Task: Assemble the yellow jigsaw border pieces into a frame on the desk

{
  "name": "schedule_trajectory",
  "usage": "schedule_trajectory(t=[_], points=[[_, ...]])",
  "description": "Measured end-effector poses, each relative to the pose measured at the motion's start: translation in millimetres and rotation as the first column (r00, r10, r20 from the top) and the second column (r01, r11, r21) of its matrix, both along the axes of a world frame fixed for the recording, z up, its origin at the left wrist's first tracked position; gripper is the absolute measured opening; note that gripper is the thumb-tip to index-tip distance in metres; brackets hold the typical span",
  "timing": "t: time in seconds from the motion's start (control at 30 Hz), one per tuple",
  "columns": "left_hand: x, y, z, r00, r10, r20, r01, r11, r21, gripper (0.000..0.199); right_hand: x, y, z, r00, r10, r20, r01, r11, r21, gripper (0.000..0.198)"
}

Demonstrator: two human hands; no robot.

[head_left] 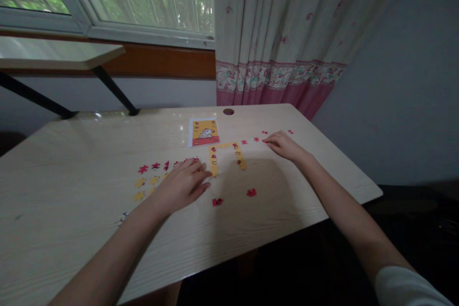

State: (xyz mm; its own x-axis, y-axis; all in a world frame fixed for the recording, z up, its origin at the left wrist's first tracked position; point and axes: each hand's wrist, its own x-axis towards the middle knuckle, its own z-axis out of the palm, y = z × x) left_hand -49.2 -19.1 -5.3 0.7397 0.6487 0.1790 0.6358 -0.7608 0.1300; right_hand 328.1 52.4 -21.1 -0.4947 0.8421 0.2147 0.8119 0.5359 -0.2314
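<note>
My right hand (282, 144) has its fingertips pinched on a small red puzzle piece (264, 140) at the table's right side. Beside it, more red pieces lie in a loose row, one red piece (244, 142) among them. My left hand (188, 180) rests palm down with its fingers apart, thumb side near the lower left end of a joined yellow puzzle border (214, 157). That border forms three sides, open toward me. Below it lie two separate red corner-like pieces (217, 202). Left of my left hand are rows of red and yellow pieces (142, 182), partly hidden by it.
A printed picture of a white cat (204, 132) lies behind the border. The wooden table (71, 210) has a round cable hole (228, 112) at the back. A raised shelf (60, 52) on dark legs stands back left. Curtains (272, 33) hang behind the table.
</note>
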Motion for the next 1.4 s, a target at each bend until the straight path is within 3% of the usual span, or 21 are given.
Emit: schedule_trajectory(t=[0.2,0.57,0.83,1.17,1.4], points=[[0.1,-0.1,0.4,1.000,-0.001,-0.008,0.001,1.000,-0.012,0.027,-5.7,-7.5,10.8,1.000,-0.019,0.004,0.019,0.998,-0.066,0.026],[0.3,0.2,0.4,1.000,-0.001,0.009,0.001,1.000,-0.011,0.027,-4.7,-4.6,2.3,0.998,-0.054,0.023,0.054,0.998,-0.010,0.030],[1.5,-1.4,3.3,1.000,0.006,-0.027,-0.006,1.000,-0.011,0.027,-5.4,-6.2,6.2,0.995,-0.087,-0.054,0.084,0.995,-0.061,0.022],[2.0,-1.2,4.0,1.000,-0.003,-0.029,0.002,1.000,-0.004,0.028,-2.5,-5.0,3.6,0.999,0.030,-0.041,-0.032,0.997,-0.064,0.028],[2.8,-1.7,4.1,0.999,0.007,-0.043,-0.007,1.000,0.000,0.028,3.1,-3.2,3.2,0.999,0.040,-0.002,-0.040,0.999,-0.036,0.026]])
